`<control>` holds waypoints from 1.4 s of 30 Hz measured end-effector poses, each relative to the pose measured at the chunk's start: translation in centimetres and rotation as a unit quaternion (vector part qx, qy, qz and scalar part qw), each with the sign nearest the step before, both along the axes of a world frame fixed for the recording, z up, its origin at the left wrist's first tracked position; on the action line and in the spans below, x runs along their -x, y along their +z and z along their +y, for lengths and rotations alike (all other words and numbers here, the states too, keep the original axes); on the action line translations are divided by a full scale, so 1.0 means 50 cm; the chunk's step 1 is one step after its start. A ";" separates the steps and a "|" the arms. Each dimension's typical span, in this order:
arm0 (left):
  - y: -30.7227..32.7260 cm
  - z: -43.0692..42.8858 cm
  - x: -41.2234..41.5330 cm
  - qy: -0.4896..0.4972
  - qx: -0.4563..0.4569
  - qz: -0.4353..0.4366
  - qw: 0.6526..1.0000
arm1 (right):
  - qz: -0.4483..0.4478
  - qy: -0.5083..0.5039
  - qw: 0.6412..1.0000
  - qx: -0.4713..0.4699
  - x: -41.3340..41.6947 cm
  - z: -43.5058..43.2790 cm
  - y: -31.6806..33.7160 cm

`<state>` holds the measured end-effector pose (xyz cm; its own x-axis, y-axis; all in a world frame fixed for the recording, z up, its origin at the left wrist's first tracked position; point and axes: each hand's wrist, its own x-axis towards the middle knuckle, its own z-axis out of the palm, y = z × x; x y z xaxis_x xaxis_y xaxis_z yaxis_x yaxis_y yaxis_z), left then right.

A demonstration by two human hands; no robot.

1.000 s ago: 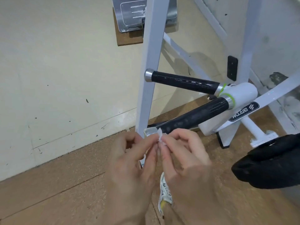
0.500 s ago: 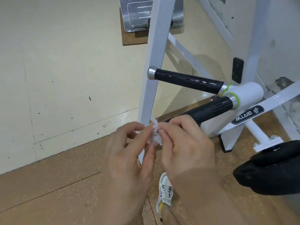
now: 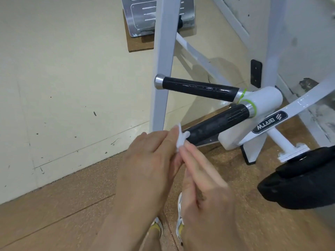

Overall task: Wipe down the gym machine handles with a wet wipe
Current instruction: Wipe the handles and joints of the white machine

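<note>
We hold the wipe [image 3: 181,140] bunched between the tips of both hands, right at the free end of the lower handle [image 3: 217,124]. It seems to touch that end, though blur leaves this unsure. Our left hand [image 3: 150,160] has its fingers fairly straight and close together, with the wipe nipped at their tips; the thumb is hidden. Our right hand [image 3: 204,187] lies below and to the right, fingers long and narrow, tips against the wipe's lower edge. Whether they pinch it we cannot tell.

What the coming move turns on is the handle's axis. It runs from our fingertips up and to the right, away from us, to the green-ringed collar at the machine's white hub [image 3: 264,100]. So we judge the wipe must be wrapped round the near end and drawn along that line toward the hub. The left hand is the nearer to that end. The upper handle [image 3: 197,87] lies farther off, its cap by the post [image 3: 161,69], and we judge it comes after.
</note>
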<state>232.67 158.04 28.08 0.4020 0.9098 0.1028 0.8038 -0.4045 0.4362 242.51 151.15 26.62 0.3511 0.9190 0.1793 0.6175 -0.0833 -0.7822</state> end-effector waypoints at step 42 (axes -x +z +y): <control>-0.011 -0.014 -0.012 -0.042 -0.036 0.053 0.997 | 0.336 -0.081 0.938 0.001 -0.033 0.033 0.010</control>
<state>233.27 157.34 27.52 0.4881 0.8645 0.1195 0.8059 -0.4990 0.3187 244.15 152.82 27.13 0.5187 0.8444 -0.1338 -0.0358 -0.1350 -0.9902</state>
